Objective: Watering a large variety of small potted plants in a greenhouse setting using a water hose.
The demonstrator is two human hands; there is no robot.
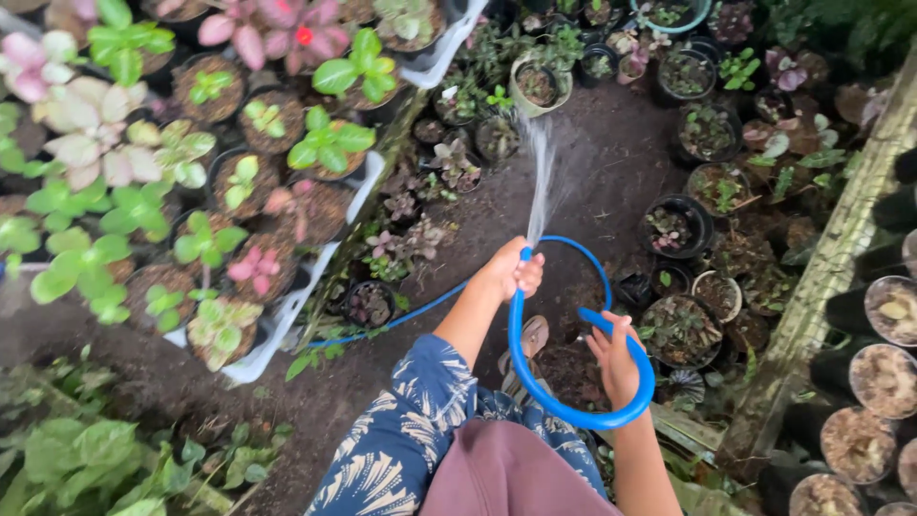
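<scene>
My left hand [513, 268] is closed around the end of a blue hose [573, 418], thumb at the opening. A thin spray of water [541, 177] shoots from it up toward small potted plants [535, 84] at the top centre. My right hand [616, 360] grips the same hose lower down, where it curves in a wide loop between both hands. The rest of the hose trails left across the dark soil path [592, 162].
Raised trays of green and pink leafy pot plants [205, 239] fill the left. Black pots with small plants [680, 330] crowd the right, beside a mossy wooden beam [821, 277] and soil-filled pots [884, 377]. Leafy groundcover [86, 454] grows at bottom left. My sandalled foot [531, 339] stands on the path.
</scene>
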